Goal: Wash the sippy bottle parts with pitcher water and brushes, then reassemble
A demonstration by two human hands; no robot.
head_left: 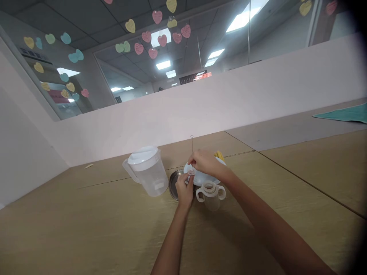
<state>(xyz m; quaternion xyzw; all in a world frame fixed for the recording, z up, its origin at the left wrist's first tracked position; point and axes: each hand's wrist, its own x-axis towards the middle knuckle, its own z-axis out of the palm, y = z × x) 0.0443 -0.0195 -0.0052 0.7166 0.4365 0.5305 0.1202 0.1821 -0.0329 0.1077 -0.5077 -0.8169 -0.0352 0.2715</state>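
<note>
My left hand (pixel 184 189) pinches a small clear plastic piece (pixel 191 172), perhaps a bottle nipple or cup part, above a round metal bowl (pixel 173 186). Just over it, the fingers of my right hand (pixel 202 160) close on a thin wire tool (pixel 192 144) with a small loop at its upper end. The wire stands nearly upright, and its lower end meets the clear piece; whether bristles are on it I cannot make out. Below my right wrist stands a clear, lidless two-handled baby bottle (pixel 211 199). A pale plate or basin (pixel 205 179) sits partly hidden behind my right hand.
To the left stands a clear pitcher (pixel 151 179) with a white lid and handle. Something yellow (pixel 219 155) lies behind the plate. A teal cloth (pixel 344 114) is at the far right. Beyond the wooden table (pixel 114 225) rise a white wall and windows with heart-shaped notes.
</note>
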